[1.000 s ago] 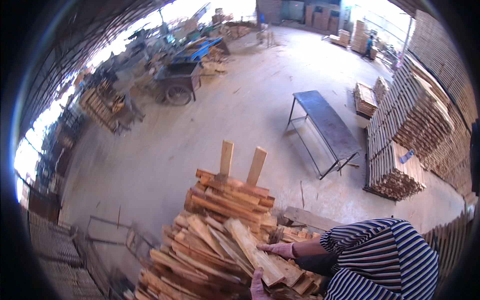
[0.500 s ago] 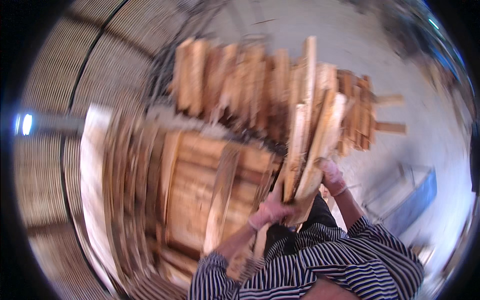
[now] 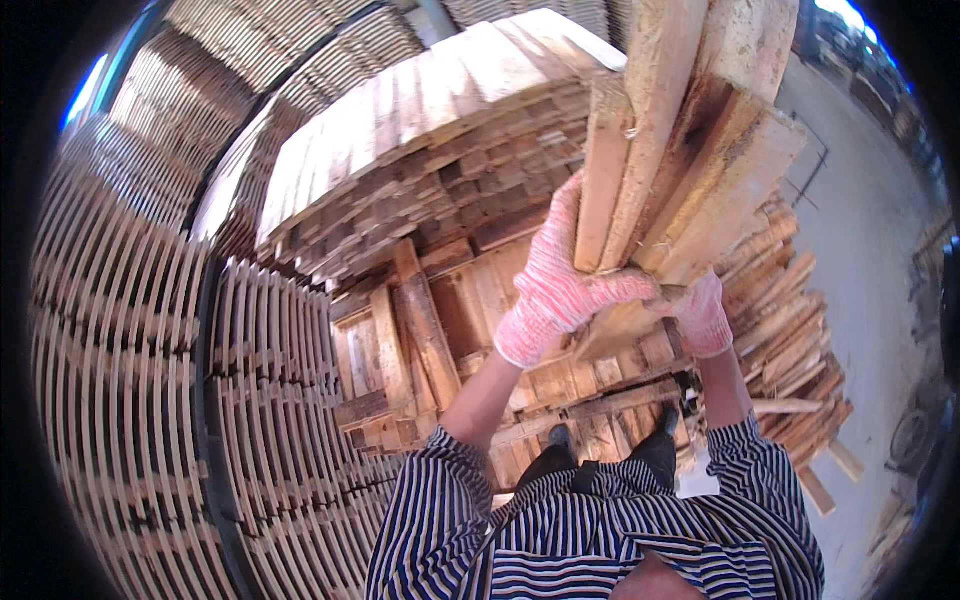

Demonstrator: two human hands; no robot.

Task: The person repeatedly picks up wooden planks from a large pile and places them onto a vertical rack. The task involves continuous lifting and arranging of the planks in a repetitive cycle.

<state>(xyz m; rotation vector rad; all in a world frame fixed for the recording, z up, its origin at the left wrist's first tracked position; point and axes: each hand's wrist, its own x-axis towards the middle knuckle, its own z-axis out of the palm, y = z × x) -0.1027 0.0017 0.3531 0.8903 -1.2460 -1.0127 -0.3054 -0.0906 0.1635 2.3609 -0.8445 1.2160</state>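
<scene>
A bundle of rough wooden boards rises steeply in front of me, its upper ends running out of the picture's top. My left hand, in a pink and white knit glove, wraps the lower left side of the bundle with the thumb laid across the ends. On the other side my right hand, gloved alike, grips the boards low down; part of its fingers is hidden behind the wood. The boards are uneven, with bark-brown edges on some.
Ahead stands a large, neat stack of boards with a pale top. Tall slatted stacks of thin boards line the left. Loose boards lie below the large stack. A heap of rough boards lies to the right, beside the grey floor.
I have turned left, from the heap of boards toward the large stack. The bundle has been raised from low near my legs to high before me, both hands still on it.
</scene>
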